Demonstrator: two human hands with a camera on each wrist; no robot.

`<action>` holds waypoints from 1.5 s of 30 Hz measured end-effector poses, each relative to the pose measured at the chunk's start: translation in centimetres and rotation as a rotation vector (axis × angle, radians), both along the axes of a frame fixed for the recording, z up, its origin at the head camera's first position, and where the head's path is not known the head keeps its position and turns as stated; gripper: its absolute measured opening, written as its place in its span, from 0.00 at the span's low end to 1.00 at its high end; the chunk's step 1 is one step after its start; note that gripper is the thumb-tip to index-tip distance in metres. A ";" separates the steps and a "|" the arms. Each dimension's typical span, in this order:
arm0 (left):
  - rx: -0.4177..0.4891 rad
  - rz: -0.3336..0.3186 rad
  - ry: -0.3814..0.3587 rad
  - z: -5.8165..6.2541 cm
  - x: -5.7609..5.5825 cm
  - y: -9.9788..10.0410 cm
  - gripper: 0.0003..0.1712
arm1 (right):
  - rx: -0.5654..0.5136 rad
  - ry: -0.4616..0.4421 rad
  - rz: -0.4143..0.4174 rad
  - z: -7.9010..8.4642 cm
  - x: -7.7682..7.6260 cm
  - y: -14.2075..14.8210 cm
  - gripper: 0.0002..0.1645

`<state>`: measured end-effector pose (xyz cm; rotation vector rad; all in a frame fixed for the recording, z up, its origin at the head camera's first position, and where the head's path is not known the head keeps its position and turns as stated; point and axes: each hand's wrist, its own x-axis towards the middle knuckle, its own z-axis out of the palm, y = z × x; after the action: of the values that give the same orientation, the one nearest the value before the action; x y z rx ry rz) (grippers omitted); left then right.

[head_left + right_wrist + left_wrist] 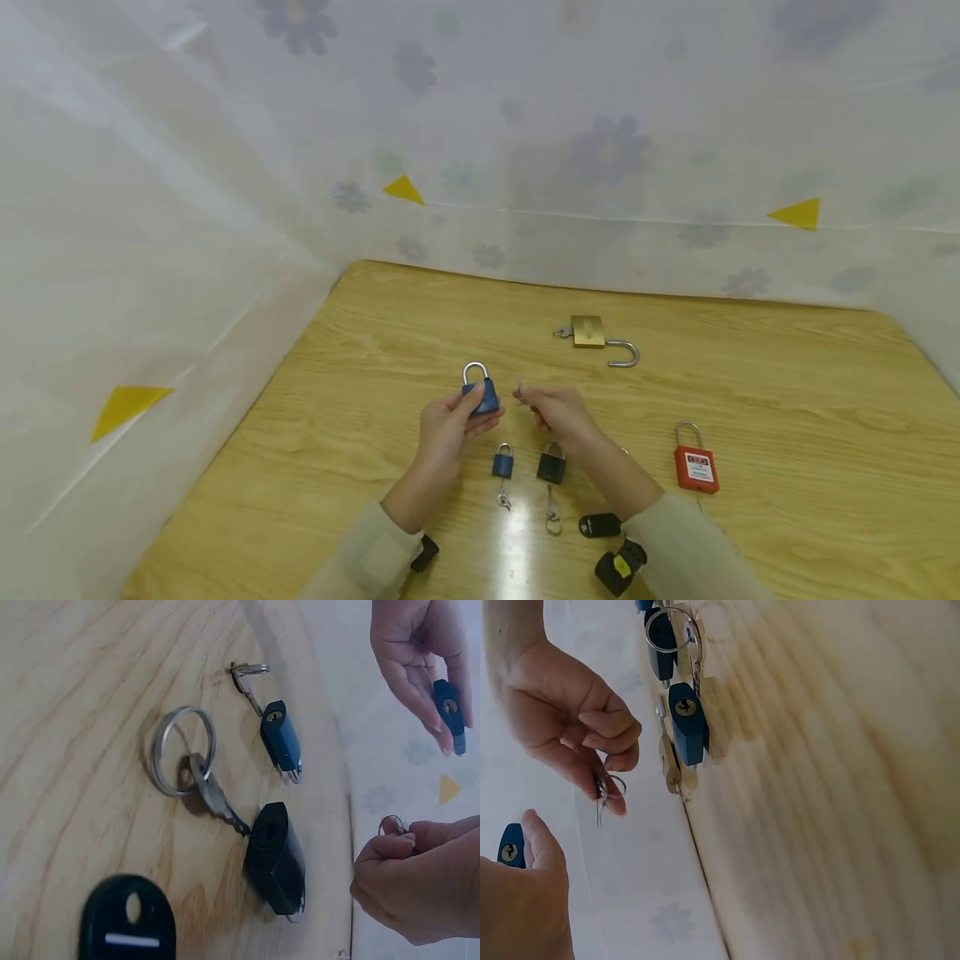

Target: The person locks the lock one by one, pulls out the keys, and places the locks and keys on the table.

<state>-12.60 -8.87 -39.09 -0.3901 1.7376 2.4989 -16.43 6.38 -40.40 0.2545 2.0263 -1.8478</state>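
Observation:
A blue padlock (487,403) with a steel shackle pointing up is held between the thumb and fingers of my left hand (442,433). Its keyhole in the bottom faces the camera in both wrist views. To its right, and apart from it, my right hand (566,415) pinches a small bunch of keys (600,801) on a thin ring (616,784). Below the hands lie a smaller blue padlock (502,464) with keys (503,500) beneath it, and a black padlock (551,468) with a key and ring (553,521) at its bottom.
Farther back on the wooden table (337,367) lies a brass padlock (588,331), shackle swung out, keys at its other end. A red padlock (696,468) lies at right. A black tag (600,525) and a black-and-yellow object (621,567) sit by the right sleeve.

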 end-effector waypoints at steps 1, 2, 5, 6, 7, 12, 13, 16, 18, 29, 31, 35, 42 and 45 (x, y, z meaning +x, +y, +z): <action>-0.001 0.003 -0.007 -0.1 0.0 -0.1 0.21 | 0.015 -0.001 0.000 -0.3 -0.3 -0.2 0.18; -0.001 0.004 -0.010 -0.2 0.0 -0.1 0.21 | 0.023 -0.001 0.004 -0.6 -0.6 -0.3 0.17; 0.008 -0.003 -0.014 -0.4 0.1 -0.1 0.22 | 0.059 0.000 -0.014 -1.6 -1.3 -0.8 0.14; 0.011 -0.007 -0.014 -0.5 0.1 -0.1 0.22 | 0.088 0.009 -0.018 -1.9 -1.5 -0.9 0.13; 0.013 -0.010 -0.016 -0.6 0.2 0.0 0.22 | 0.122 0.018 -0.017 -2.1 -1.6 -1.0 0.12; 0.014 -0.008 -0.018 -0.7 0.4 0.2 0.22 | 0.263 0.075 0.023 -3.0 -1.8 -1.2 0.07; 0.014 -0.006 -0.020 -0.8 0.4 0.2 0.22 | 0.277 0.086 0.033 -3.0 -1.7 -1.3 0.06; 0.020 -0.003 -0.033 -0.8 0.5 0.3 0.23 | 0.304 0.111 0.042 -3.0 -1.4 -1.4 0.03; 0.026 -0.005 -0.039 -0.9 0.6 0.4 0.24 | 0.319 0.115 0.041 -2.9 -1.2 -1.5 0.04; 0.015 -0.042 -0.050 -1.1 0.5 0.9 0.24 | 0.364 0.121 0.011 -2.8 -0.8 -1.6 0.08; 0.007 -0.047 -0.054 -1.0 0.5 1.1 0.24 | 0.368 0.125 0.012 -2.7 -0.8 -1.5 0.08; -0.002 -0.038 -0.069 -0.9 0.3 1.2 0.23 | 0.343 0.102 0.023 -2.3 -0.6 -1.3 0.08; -0.061 -0.029 -0.084 -0.5 -0.5 1.0 0.21 | 0.217 0.156 0.006 -0.8 0.0 -1.0 0.07; -0.142 -0.029 -0.074 -0.4 -1.1 1.0 0.20 | 0.081 0.223 0.006 -0.2 0.3 -1.1 0.13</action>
<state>-13.74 -7.92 -39.47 -0.4568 1.8839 2.3174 -16.11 5.23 -40.63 0.0664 2.2501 -1.8643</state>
